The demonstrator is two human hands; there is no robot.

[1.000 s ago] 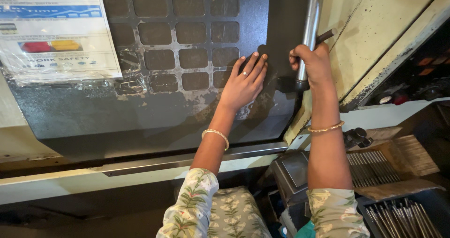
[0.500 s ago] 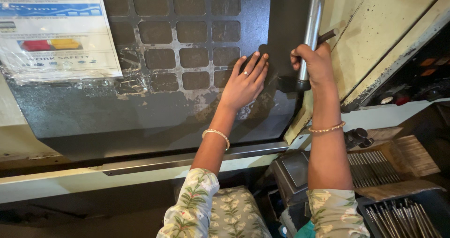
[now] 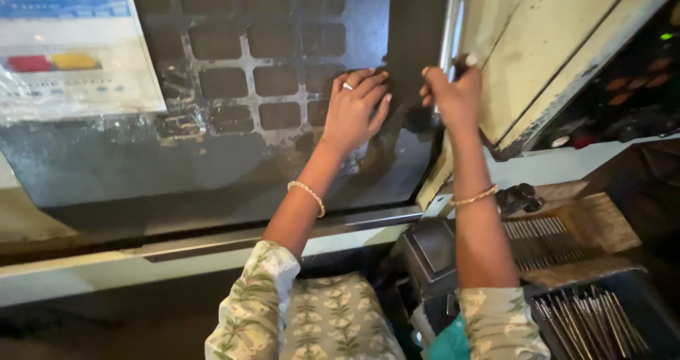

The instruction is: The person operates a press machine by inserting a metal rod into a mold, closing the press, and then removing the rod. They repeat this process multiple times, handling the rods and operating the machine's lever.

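While my left hand (image 3: 356,107) lies flat against the dark sliding door (image 3: 212,169) of the machine, its fingers are extended and slightly spread, pressing the panel beside the grid window (image 3: 255,69); it grips nothing. My right hand (image 3: 451,96) is curled closed around the vertical metal handle bar (image 3: 450,20) at the door's right edge, thumb and fingers wrapped about it. Both wrists carry thin bangles. Below my right forearm, a tray of slender metal rods (image 3: 591,324) sits near a ribbed metal fixture (image 3: 542,241).
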